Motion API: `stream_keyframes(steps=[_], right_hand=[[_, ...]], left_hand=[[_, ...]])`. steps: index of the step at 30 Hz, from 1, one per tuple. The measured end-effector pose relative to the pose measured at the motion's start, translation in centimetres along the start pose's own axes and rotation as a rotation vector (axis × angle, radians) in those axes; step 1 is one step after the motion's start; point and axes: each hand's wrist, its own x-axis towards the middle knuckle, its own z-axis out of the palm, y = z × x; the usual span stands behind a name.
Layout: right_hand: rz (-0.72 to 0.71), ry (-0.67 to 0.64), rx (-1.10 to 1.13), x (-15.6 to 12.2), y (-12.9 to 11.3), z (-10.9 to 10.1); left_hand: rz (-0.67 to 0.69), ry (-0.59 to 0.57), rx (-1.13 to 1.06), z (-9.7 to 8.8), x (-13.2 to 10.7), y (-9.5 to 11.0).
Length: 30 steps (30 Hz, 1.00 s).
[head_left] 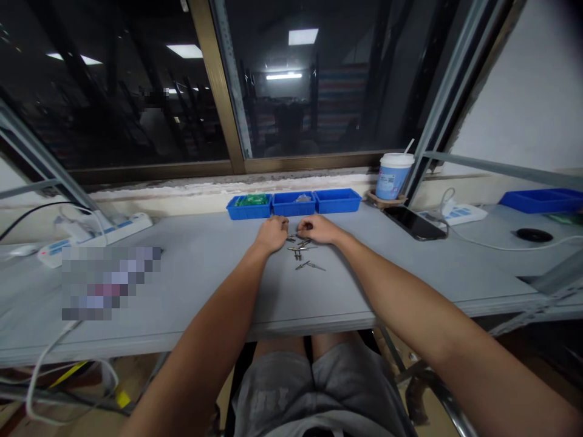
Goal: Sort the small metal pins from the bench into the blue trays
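Note:
Both my arms reach out over the grey table (204,267). My left hand (272,233) rests curled on the table, fingers closed beside a small heap of metal rivets (301,247). My right hand (319,229) is curled too, its fingertips pinched on something small and dark that I cannot make out, just above the heap. Two more rivets (310,265) lie apart, nearer to me. Behind the hands stand three small blue bins: the left bin (248,207) holds green parts, the middle bin (294,204) holds clear bagged parts, the right bin (337,201).
A paper cup with a straw (394,175) and a dark phone (414,222) lie at the right. White power strips sit at left (98,233) and right (455,213), with cables. Another blue tray (542,200) and a black disc (534,235) are far right. A window spans the back.

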Motion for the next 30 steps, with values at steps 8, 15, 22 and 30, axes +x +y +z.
stream_keyframes(steps=[8,15,22,30], right_hand=[[-0.024,0.017,-0.118,0.0,-0.7,0.5],[-0.07,0.008,-0.137,0.3,-0.8,1.2],[0.039,0.162,-0.193,0.1,-1.4,0.6],[0.093,0.28,-0.149,0.2,-2.1,0.0]], left_hand=[[-0.01,-0.045,0.015,0.1,0.2,-0.2],[-0.003,-0.033,-0.029,0.4,0.5,-0.5],[-0.092,0.04,-0.118,-0.1,0.2,0.1],[0.107,0.169,-0.306,-0.8,-0.3,1.2]])
